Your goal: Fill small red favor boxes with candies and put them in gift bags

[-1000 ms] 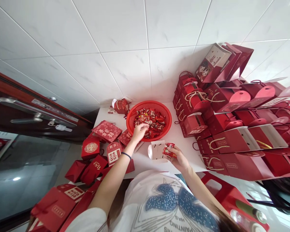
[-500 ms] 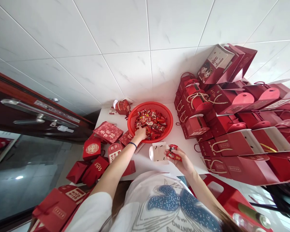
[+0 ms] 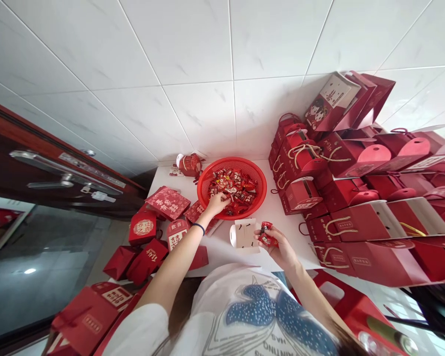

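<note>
A red plastic basket (image 3: 262, 185) full of small red wrapped candies (image 3: 237, 185) stands on the white table (image 3: 222, 249). Over the basket's near left part is my left hand (image 3: 218, 203), its fingers pinched together; what they hold, if anything, is too small to make out. My right hand (image 3: 282, 247) is wrapped round red candy packets (image 3: 268, 234), palm up, right of an open box (image 3: 245, 235). The box lies in front of the basket with its pale inside showing.
Red gift boxes (image 3: 350, 222) with rope handles are stacked high on the right. Several red boxes (image 3: 168, 201) lie at the left, and a small red box (image 3: 190, 164) stands at the back left. A dark door (image 3: 59, 173) is further left, with white tiled wall (image 3: 196, 113) behind.
My left hand has lifted slightly out of the candies, with its fingers now drawn together. The packets in my right hand have turned a little. The view has shifted slightly.
</note>
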A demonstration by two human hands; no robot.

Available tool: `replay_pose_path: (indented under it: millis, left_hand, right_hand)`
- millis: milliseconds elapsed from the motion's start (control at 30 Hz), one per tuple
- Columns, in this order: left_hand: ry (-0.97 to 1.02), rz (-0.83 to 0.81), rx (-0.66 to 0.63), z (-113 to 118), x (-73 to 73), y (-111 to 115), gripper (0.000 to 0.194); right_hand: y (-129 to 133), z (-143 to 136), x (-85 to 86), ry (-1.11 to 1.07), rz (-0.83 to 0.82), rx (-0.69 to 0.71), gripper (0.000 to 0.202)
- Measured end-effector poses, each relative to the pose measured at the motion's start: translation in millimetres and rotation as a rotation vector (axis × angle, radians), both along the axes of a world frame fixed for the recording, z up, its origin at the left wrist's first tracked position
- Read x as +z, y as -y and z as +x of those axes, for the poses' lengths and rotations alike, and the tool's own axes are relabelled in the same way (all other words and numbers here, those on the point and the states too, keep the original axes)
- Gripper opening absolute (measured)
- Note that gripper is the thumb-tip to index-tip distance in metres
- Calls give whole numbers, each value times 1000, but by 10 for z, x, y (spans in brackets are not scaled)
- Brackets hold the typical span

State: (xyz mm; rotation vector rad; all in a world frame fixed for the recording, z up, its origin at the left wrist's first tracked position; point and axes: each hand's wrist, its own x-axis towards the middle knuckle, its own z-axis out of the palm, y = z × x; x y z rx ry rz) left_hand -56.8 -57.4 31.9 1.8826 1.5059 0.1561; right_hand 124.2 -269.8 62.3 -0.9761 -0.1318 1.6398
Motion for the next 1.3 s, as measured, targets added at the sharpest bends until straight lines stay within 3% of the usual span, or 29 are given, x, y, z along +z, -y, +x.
replay_pose_path:
  millis: [133,233,333,433,533,600,767,867,967,1067,1167,1300]
  left_hand:
    - [417,-97,120,-37,104,173,17]
    - [634,-154,31,-36,212,435,26]
    - [672,-164,-79,-48,319,734,29]
    - [615,-116,-200,-83,354,988,19]
    - [538,16,-310,-135,270,1168,26]
    - [491,112,-312,-182,163,1251,38]
    - [394,289,-120,-331,-127,1370,27]
    - [372,261,-66,-381,-237,1406,23]
    - [377,143,-85,-386,-299,1437,33]
    - [388,85,-84,-380,-347,1476,44]
    - [415,67,-72,-389,-395,1515,49]
    - [440,24,-56,-397,-442,1544,50]
  right_hand:
    - [-14,-19,17,36,-15,11,26]
    - [-45,-55,65,55,-8,13,26]
    - [-68,-78,99,51,-25,7,29]
    - [-63,-59,101,76,-64,-1,29]
    - [-35,1,74,144,-89,-1,30]
    - [-15,43,48,208,-85,9,34]
    - [-28,44,-30,472,-50,80,40]
    - [-115,-53,-95,707,-7,210,32]
    - [-230,-163,-161,1001,71,344,12]
    - [-303,-205,-178,1206,70,412,7]
    - [-301,-144,-128,1140,30,364,7]
    - [-223,1,-59,720,-7,316,22]
